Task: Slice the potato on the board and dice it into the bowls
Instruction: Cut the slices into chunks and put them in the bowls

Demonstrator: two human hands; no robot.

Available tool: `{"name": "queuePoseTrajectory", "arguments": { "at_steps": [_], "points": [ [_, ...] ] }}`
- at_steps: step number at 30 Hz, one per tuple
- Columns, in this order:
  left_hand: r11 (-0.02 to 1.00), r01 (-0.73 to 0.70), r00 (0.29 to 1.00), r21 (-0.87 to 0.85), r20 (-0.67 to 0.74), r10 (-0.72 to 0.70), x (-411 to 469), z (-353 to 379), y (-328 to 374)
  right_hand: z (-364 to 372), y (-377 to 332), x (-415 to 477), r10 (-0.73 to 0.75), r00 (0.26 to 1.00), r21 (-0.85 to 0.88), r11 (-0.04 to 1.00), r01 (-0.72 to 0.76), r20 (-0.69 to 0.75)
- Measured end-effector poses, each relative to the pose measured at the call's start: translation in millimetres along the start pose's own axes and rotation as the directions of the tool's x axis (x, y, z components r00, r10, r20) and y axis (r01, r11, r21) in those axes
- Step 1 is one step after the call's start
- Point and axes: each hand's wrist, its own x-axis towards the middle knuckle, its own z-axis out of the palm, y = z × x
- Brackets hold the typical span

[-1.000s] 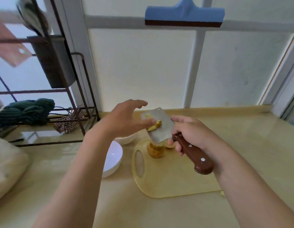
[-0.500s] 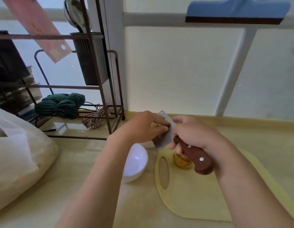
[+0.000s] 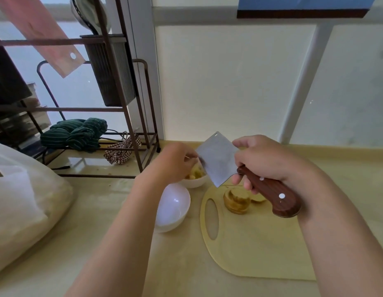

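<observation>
Right hand point(image 3: 269, 166) wraps fully round the wooden handle of a cleaver point(image 3: 218, 159), thumb and fingers curled tight. The blade is lifted off the board and tilted up toward the far left, flat side facing the camera. Left hand point(image 3: 175, 163) is just left of the blade, above the far bowl point(image 3: 194, 184), fingers bent downward with tips near the blade edge; cannot tell if it has hold of anything.

The far bowl has pale potato pieces point(image 3: 196, 173) in it. The near bowl point(image 3: 171, 227), white, sits just beside the board's left edge. The rest of the potato point(image 3: 236, 200), a stack of slices, stands on the far left part of the cutting board point(image 3: 250, 243), close to the oval handle hole. A loose slice point(image 3: 258, 199) lies right of the stack, partly behind the handle.

On the counter point(image 3: 96, 211), far left: metal rack point(image 3: 57, 109), green striped cloth point(image 3: 77, 131), checked cloth point(image 3: 119, 152). White plastic bag point(image 3: 21, 200) near left.
</observation>
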Motion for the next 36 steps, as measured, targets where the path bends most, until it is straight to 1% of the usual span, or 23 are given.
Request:
{"name": "queuePoseTrajectory", "arguments": {
  "at_steps": [4,6,9,12,16,19,21,23,26,28,31,33,36],
  "points": [
    [0.999,0.039,0.999,-0.035,-0.028,-0.039,0.3,-5.9,-2.5,-6.9,-1.1,-2.0,-0.023,0.999,-0.043,0.999,0.022,-0.023],
    [0.998,0.041,0.999,-0.044,0.011,-0.040,-0.8,-9.7,-2.8,-9.2,-1.3,-2.1,-0.025,0.999,-0.058,0.998,0.024,-0.024],
    [0.999,0.038,0.995,-0.013,0.090,-0.037,-2.9,-15.9,-0.2,-13.5,-0.7,-2.5,-0.027,0.999,-0.093,0.995,0.024,-0.026],
    [1.000,0.020,0.996,0.007,0.081,-0.020,-5.0,-22.0,7.3,-19.2,-0.6,-6.3,-0.036,0.999,-0.117,0.993,0.031,-0.041],
    [0.999,-0.042,0.998,0.032,0.056,0.040,-10.6,-27.0,38.6,-40.9,-2.0,-22.3,-0.079,0.986,-0.069,0.995,0.070,-0.144],
    [0.984,-0.180,0.980,0.009,0.092,0.178,-22.7,-20.6,80.8,-70.5,7.5,-47.3,-0.095,0.954,-0.008,0.995,0.096,-0.285],
    [0.962,-0.273,0.945,-0.016,0.183,0.272,-35.4,-7.0,110.4,-85.9,26.0,-68.4,-0.083,0.919,-0.018,0.996,0.082,-0.386],
    [0.925,-0.378,0.880,-0.024,0.300,0.368,-48.9,16.6,135.4,-92.5,57.0,-90.5,-0.062,0.885,-0.031,0.998,0.053,-0.462],
    [0.854,-0.513,0.757,-0.090,0.422,0.499,-70.5,63.8,159.2,-91.5,116.8,-121.8,0.038,0.851,0.107,0.994,0.022,-0.524],
    [0.809,-0.583,0.688,-0.076,0.482,0.542,-83.3,94.8,164.9,-87.2,150.7,-136.1,0.133,0.824,0.229,0.973,-0.004,-0.551],
    [0.737,-0.668,0.606,-0.104,0.498,0.620,-97.5,126.3,165.1,-82.4,180.6,-139.7,0.211,0.793,0.345,0.939,-0.002,-0.572],
    [0.695,-0.713,0.582,-0.087,0.478,0.657,-101.6,135.9,163.4,-81.9,187.0,-134.3,0.224,0.786,0.381,0.925,0.016,-0.576],
    [0.652,-0.753,0.565,-0.082,0.426,0.706,-104.7,141.7,162.9,-82.2,188.2,-127.5,0.212,0.805,0.372,0.928,0.012,-0.554]
  ]
}}
